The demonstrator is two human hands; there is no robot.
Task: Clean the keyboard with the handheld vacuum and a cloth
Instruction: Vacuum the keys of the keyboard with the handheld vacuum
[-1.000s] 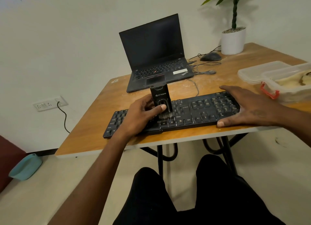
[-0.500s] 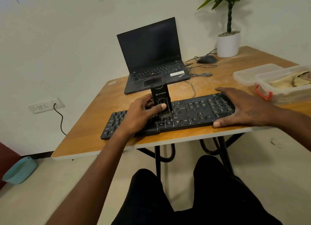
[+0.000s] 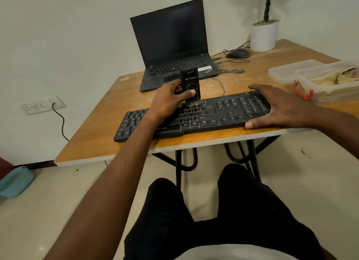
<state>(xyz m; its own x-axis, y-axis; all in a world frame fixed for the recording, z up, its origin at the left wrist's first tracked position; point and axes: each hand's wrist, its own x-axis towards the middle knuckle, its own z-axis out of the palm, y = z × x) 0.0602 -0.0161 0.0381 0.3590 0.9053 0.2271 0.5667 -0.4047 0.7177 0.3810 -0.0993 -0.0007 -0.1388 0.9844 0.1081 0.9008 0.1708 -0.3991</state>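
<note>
A wooden table (image 3: 93, 141) on black metal legs (image 3: 179, 162) stands against a plain white wall (image 3: 68, 36), a socket plate (image 3: 41, 105) left of it above pale floor (image 3: 48, 197).

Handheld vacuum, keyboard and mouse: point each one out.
handheld vacuum (image 3: 189, 81), head view, front of its black body.
keyboard (image 3: 229, 109), head view, keys right of the brush.
mouse (image 3: 238, 53), head view, its top.

Counted items: my two hands, left (image 3: 171, 98) and right (image 3: 279, 106); one keyboard (image 3: 223, 112); one handheld vacuum (image 3: 190, 85); one laptop (image 3: 172, 46); one mouse (image 3: 238, 53); one potted plant (image 3: 264, 32); two clear plastic containers, nearer (image 3: 330, 85) and farther (image 3: 287, 71); one table (image 3: 101, 135); one wall socket (image 3: 43, 105).
</note>
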